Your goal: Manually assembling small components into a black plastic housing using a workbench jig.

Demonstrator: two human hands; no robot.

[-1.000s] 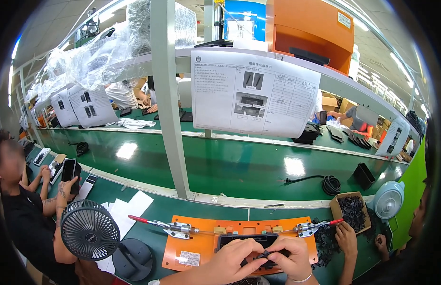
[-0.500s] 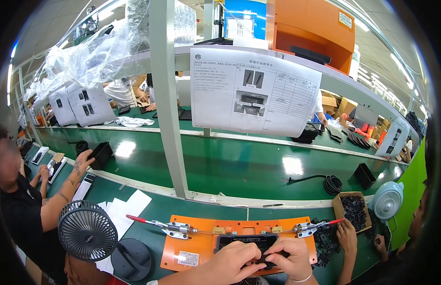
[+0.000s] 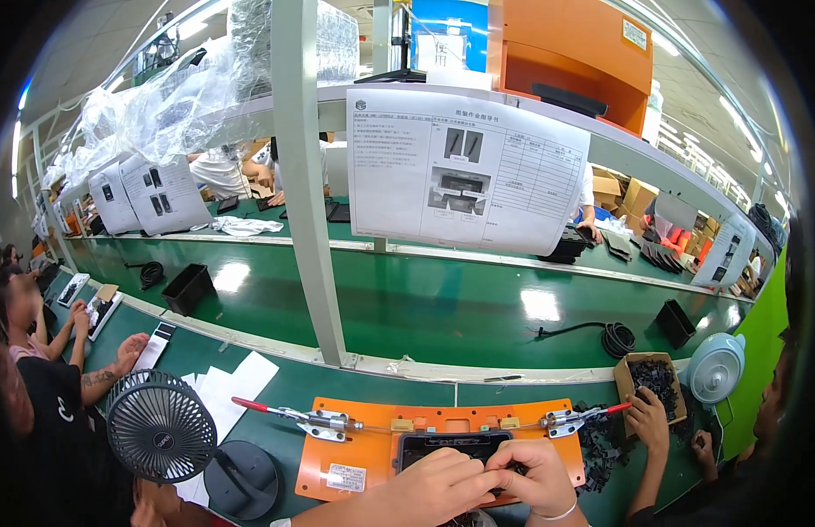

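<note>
While the black part (image 3: 443, 446) is seated in the orange jig (image 3: 364, 452) (two toggle clamps flank it), it is pinched at its edge by the left hand (image 3: 429, 492) and right hand (image 3: 532, 474), each grip closed on it.

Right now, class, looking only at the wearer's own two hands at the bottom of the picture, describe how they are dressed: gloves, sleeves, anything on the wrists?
Both are bare, with no gloves. The left hand shows a bare forearm with only a sliver of white cloth at the lower edge. The right hand has a thin white band around the wrist. No rings or markings can be made out.
</note>
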